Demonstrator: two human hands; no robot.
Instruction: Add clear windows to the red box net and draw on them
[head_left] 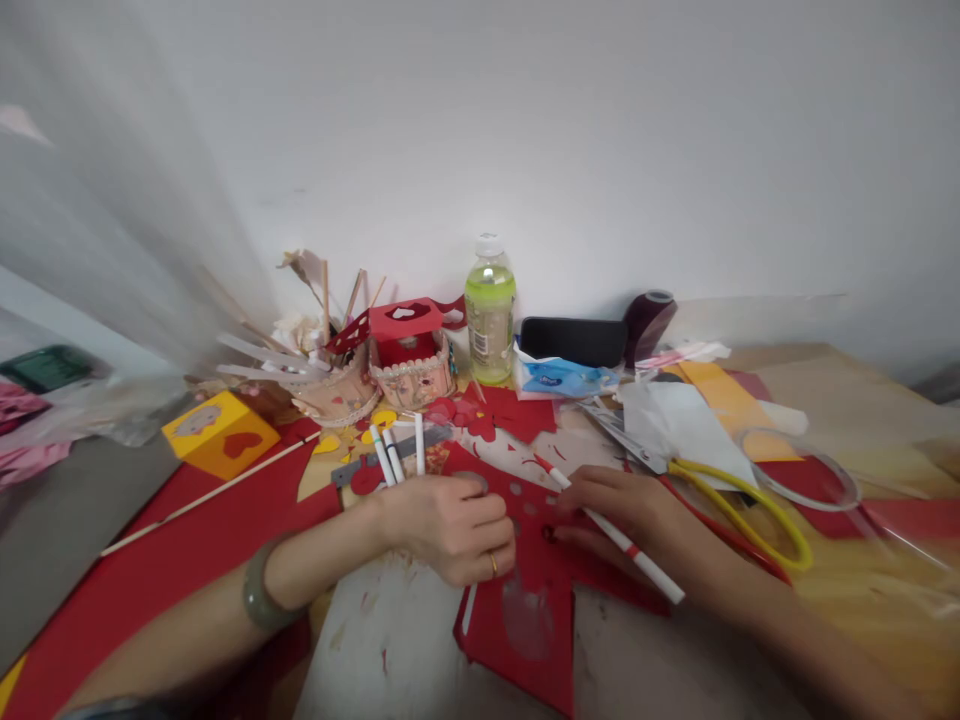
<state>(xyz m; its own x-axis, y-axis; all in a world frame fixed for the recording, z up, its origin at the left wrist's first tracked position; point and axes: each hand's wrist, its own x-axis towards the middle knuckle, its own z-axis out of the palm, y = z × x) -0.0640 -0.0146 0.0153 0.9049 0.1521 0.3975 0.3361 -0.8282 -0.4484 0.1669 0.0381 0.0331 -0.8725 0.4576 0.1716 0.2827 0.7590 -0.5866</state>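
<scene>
My left hand (454,528) has its fingers curled in over the red paper cutout (525,560); what they hold, if anything, is hidden. White felt-tip pens (420,446) show just behind that hand, their lower ends covered by it, and I cannot tell whether it grips them. On the right, a white marker with red bands and a red end (634,556) lies slantwise through the fingers of my right hand (622,505). Its red end points up and left over the paper. Holes and cut shapes dot the red cutout, which lies partly on a pale board (375,640).
Yellow-and-red scissors (772,535) lie beside my right forearm. Behind are a yellow box (221,435), decorated baskets (411,380), a green drink bottle (490,310), a tissue pack (568,377) and a dark phone (574,340) near the wall. A thin stick (202,500) crosses red sheets at left.
</scene>
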